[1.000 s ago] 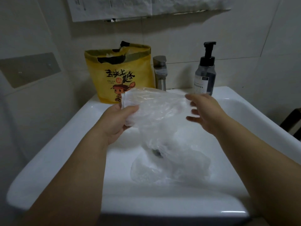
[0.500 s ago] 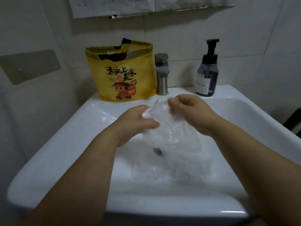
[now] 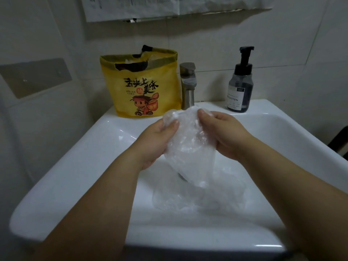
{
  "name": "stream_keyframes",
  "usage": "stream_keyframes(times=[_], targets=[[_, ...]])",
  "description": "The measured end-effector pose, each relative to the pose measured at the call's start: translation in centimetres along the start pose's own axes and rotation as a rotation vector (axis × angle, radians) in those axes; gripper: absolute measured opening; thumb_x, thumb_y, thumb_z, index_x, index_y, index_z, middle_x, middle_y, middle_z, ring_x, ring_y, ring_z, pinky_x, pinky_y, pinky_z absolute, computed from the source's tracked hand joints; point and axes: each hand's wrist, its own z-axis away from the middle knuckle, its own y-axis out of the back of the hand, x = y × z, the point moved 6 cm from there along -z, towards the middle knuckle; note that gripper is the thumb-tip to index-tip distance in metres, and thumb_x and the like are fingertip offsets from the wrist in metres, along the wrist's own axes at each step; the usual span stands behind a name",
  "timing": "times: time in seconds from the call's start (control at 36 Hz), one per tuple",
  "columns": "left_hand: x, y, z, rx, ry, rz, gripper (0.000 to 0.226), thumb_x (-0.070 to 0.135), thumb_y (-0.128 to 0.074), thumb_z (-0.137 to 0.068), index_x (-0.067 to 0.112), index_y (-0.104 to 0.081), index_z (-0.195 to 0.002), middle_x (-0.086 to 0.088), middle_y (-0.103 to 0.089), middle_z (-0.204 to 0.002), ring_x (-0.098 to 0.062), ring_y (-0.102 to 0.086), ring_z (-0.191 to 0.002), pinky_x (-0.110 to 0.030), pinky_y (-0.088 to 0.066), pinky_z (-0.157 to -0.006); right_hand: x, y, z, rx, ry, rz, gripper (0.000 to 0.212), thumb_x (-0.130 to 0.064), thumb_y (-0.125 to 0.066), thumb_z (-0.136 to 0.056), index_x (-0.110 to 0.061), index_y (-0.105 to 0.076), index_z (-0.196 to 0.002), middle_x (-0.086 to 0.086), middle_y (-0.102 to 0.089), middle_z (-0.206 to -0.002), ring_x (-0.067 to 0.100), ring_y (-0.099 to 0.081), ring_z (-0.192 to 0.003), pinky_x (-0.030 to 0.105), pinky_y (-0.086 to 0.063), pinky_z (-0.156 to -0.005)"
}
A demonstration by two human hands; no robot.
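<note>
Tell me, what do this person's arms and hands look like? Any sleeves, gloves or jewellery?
Both are bare. The left arm and right arm show no sleeve anywhere in view, and no watch or bracelet at the wrists. The left hand and right hand wear no gloves, and no rings show on the visible fingers. The left thumbnail looks short and unpainted.

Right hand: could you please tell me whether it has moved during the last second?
Yes. The right hand has shifted left, from below the soap bottle towards the faucet, and now pinches the plastic bag.
</note>
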Motion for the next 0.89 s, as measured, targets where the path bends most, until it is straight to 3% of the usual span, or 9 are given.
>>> stream_keyframes(times=[0.14,0.28,0.36,0.42,0.53,0.64,0.75,0.83,0.89], targets=[[0.1,0.5,-0.1,-0.028,0.010,-0.078,0.025,-0.001,-0.053,-0.093,0.015,-0.063,-0.109,-0.002,-0.072,-0.099,-0.014,-0.069,-0.088,-0.027,-0.057,-0.074,-0.3,0.0,-0.3,0.013,-0.052,-0.226,0.028,-0.029,-0.044,-0.102,-0.009,-0.063,-0.103,0.010,-0.073,-0.101,0.023,-0.071,-0.093,0.036,-0.056,-0.080],[-0.1,0.4,-0.2,-0.009,0.043,-0.035,0.025,-0.003,-0.045,-0.095,0.006,-0.067,-0.101,-0.009,-0.070,-0.092,-0.020,-0.065,-0.085,-0.031,-0.057,-0.078,-0.5,0.6,-0.2,0.092,-0.041,-0.314,0.025,-0.031,-0.047,-0.100,-0.012,-0.061,-0.092,0.008,-0.074,-0.091,0.021,-0.072,-0.087,0.038,-0.055,-0.080],[0.1,1.1,-0.6,0.092,0.024,0.070,0.027,0.002,-0.044,-0.099,0.006,-0.065,-0.116,-0.014,-0.070,-0.109,-0.026,-0.065,-0.098,-0.033,-0.057,-0.081,-0.7,-0.1,-0.1,-0.066,-0.030,-0.238,0.041,-0.049,-0.050,-0.090,-0.016,-0.064,-0.110,0.004,-0.073,-0.100,0.021,-0.069,-0.092,0.038,-0.055,-0.084],[0.5,1.8,-0.8,0.152,-0.006,0.206,0.031,0.005,-0.043,-0.101,0.012,-0.060,-0.125,-0.008,-0.070,-0.115,-0.021,-0.067,-0.102,-0.032,-0.060,-0.078,-0.2,-0.8,0.3,-0.200,-0.077,-0.069,0.054,-0.054,-0.058,-0.075,-0.018,-0.062,-0.115,0.004,-0.070,-0.099,0.022,-0.068,-0.090,0.040,-0.056,-0.083],[0.6,2.7,-0.9,0.224,-0.056,0.237,0.036,0.005,-0.042,-0.101,0.016,-0.056,-0.132,-0.005,-0.069,-0.120,-0.020,-0.067,-0.107,-0.030,-0.058,-0.077,2.1,-1.7,0.9,-0.349,-0.249,0.143,0.054,-0.031,-0.071,-0.072,-0.011,-0.057,-0.120,0.010,-0.068,-0.111,0.026,-0.068,-0.098,0.038,-0.057,-0.083],[0.7,3.0,-0.8,0.286,-0.062,0.305,0.026,0.012,-0.046,-0.102,0.012,-0.059,-0.125,-0.007,-0.070,-0.115,-0.017,-0.069,-0.100,-0.027,-0.058,-0.071,1.9,-1.7,0.6,-0.231,-0.215,0.059,0.009,-0.004,-0.060,-0.090,-0.005,-0.064,-0.098,0.008,-0.064,-0.083,0.016,-0.065,-0.068,0.031,-0.060,-0.067],[1.1,3.6,-0.5,0.355,-0.086,0.506,0.015,0.011,-0.052,-0.099,0.011,-0.060,-0.110,-0.002,-0.072,-0.098,-0.010,-0.073,-0.081,-0.022,-0.057,-0.063,1.2,-1.2,0.5,-0.177,-0.209,-0.092,0.008,-0.012,-0.060,-0.091,-0.006,-0.063,-0.096,0.008,-0.061,-0.086,0.016,-0.060,-0.069,0.027,-0.058,-0.061],[1.4,3.4,-0.4,0.336,-0.109,0.521,0.017,0.008,-0.052,-0.098,0.010,-0.060,-0.113,-0.001,-0.073,-0.097,-0.010,-0.072,-0.083,-0.022,-0.057,-0.066,1.3,-2.0,0.9,-0.293,-0.283,-0.150,0.034,-0.028,-0.066,-0.081,-0.007,-0.063,-0.108,0.007,-0.066,-0.091,0.018,-0.063,-0.077,0.029,-0.059,-0.066],[1.4,3.0,-0.3,0.302,-0.107,0.501,0.021,0.010,-0.051,-0.099,0.010,-0.059,-0.118,0.001,-0.074,-0.098,-0.010,-0.072,-0.087,-0.022,-0.057,-0.068,1.6,-2.3,1.2,-0.299,-0.283,-0.120,0.027,-0.019,-0.065,-0.084,-0.003,-0.062,-0.105,0.008,-0.064,-0.087,0.014,-0.061,-0.070,0.024,-0.058,-0.061]])
